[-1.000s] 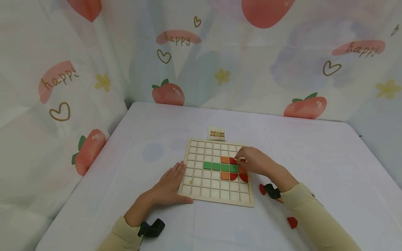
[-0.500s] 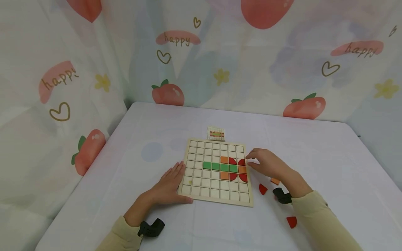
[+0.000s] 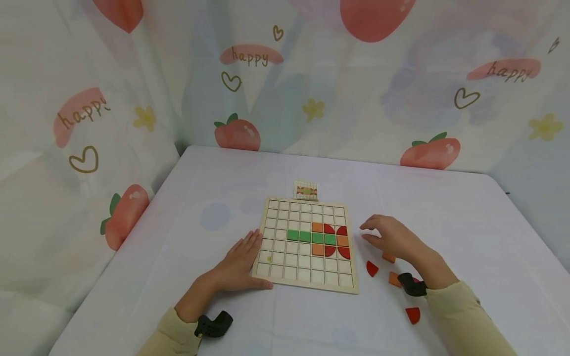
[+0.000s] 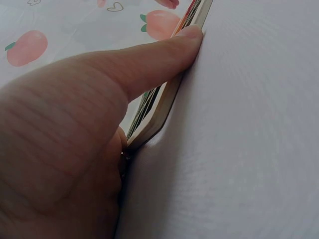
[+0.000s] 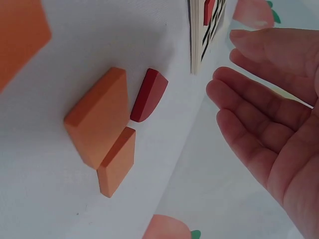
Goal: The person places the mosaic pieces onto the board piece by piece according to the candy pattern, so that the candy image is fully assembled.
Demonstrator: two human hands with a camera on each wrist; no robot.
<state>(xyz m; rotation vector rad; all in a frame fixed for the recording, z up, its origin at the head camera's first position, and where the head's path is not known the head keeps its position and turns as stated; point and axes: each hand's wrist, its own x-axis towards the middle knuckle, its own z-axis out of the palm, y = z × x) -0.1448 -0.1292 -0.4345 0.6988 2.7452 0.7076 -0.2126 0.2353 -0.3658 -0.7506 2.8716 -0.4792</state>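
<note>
A wooden grid board (image 3: 291, 272) lies on the table. A row of green squares (image 3: 305, 236) sits in its cells, with orange squares (image 3: 317, 249) and red quarter-circle pieces (image 3: 344, 252) towards the right side. My left hand (image 3: 238, 264) rests against the board's left edge, fingers extended and thumb along the near edge; the left wrist view shows the thumb touching the board's rim (image 4: 162, 102). To the right of the board, my right hand (image 3: 394, 237) hovers with nothing between its loosely bent fingers. Below it lie a loose red piece (image 5: 149, 97) and orange tiles (image 5: 102, 117).
A small pattern card (image 3: 305, 190) stands behind the board's far edge. Another red piece (image 3: 413, 315) lies nearer the front right, beside the right forearm. A printed cloth (image 3: 356, 99) hangs behind the white table (image 3: 222, 173).
My right hand has drawn back rightwards off the board, uncovering a red quarter-circle in the right column and loose orange tiles on the table. The left hand keeps its place.
</note>
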